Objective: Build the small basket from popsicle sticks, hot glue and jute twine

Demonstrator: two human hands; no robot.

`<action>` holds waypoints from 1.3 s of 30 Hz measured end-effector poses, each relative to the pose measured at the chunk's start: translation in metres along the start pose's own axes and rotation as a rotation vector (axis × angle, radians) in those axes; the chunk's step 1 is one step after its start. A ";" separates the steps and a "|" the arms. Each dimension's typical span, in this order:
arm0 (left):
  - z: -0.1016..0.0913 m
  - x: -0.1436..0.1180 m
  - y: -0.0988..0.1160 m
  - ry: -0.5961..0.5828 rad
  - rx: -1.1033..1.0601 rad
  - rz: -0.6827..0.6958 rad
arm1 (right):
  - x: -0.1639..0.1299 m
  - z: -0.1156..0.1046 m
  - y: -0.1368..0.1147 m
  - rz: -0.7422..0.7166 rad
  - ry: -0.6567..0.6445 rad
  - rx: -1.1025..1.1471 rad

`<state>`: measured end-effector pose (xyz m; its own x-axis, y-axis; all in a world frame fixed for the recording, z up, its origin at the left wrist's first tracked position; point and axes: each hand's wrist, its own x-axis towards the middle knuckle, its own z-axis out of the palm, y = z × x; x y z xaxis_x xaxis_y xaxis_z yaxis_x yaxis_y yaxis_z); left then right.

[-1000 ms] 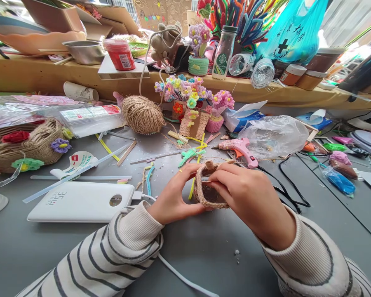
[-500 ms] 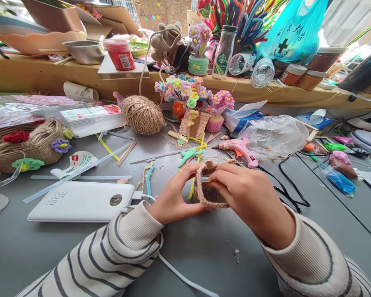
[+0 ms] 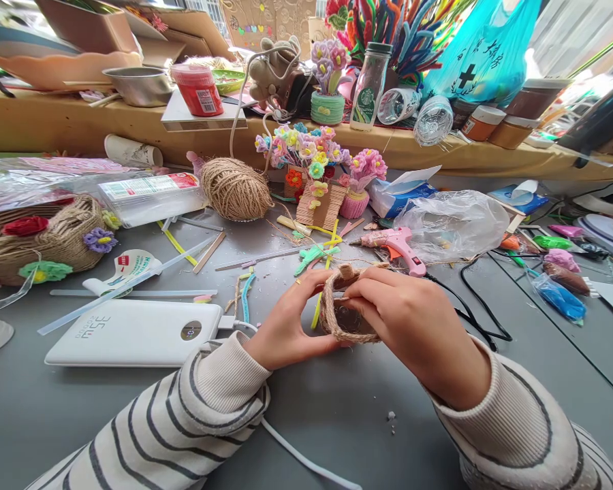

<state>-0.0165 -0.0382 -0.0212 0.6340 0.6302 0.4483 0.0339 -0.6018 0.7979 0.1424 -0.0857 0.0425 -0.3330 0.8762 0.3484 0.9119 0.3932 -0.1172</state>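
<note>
A small round pot wrapped in jute twine [image 3: 343, 316] rests on the grey table [image 3: 337, 408] between my two hands. My left hand [image 3: 286, 330] grips its left side with thumb and fingers. My right hand [image 3: 413, 327] holds its right side, with the fingertips pressing twine along the rim. A short stub of twine-wrapped handle sticks up at the pot's far edge. A pink hot glue gun [image 3: 396, 246] lies just beyond my right hand, and a ball of jute twine [image 3: 235, 188] sits farther back to the left.
A white power bank [image 3: 133, 333] with a cable lies left of my hands. Glue sticks [image 3: 133, 286] and pipe-cleaner bits litter the middle. A twine basket with flowers [image 3: 45, 238] stands at far left, pipe-cleaner flower pots [image 3: 332, 170] behind, a plastic bag [image 3: 452, 221] and black cord at right.
</note>
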 end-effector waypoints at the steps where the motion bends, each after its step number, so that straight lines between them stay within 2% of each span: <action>1: 0.000 0.000 0.000 0.002 0.011 0.003 | 0.000 -0.001 0.000 0.000 -0.009 0.003; 5: -0.001 0.000 0.001 0.020 0.071 0.023 | -0.001 -0.005 -0.001 -0.014 -0.008 0.008; 12: -0.001 -0.001 -0.002 0.101 0.183 0.076 | -0.003 -0.009 0.000 -0.062 0.107 0.066; 24: -0.002 -0.003 0.001 0.373 0.466 0.224 | 0.001 -0.005 0.000 -0.166 0.241 0.022; 30: -0.004 -0.002 0.002 0.394 0.557 0.313 | 0.002 0.002 -0.001 -0.226 0.328 0.007; 39: -0.003 -0.003 0.002 0.397 0.571 0.313 | 0.004 0.008 -0.004 -0.225 0.422 0.000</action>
<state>-0.0204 -0.0396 -0.0199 0.3579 0.4527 0.8167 0.3613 -0.8736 0.3259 0.1359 -0.0815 0.0368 -0.3955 0.5799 0.7123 0.8286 0.5598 0.0043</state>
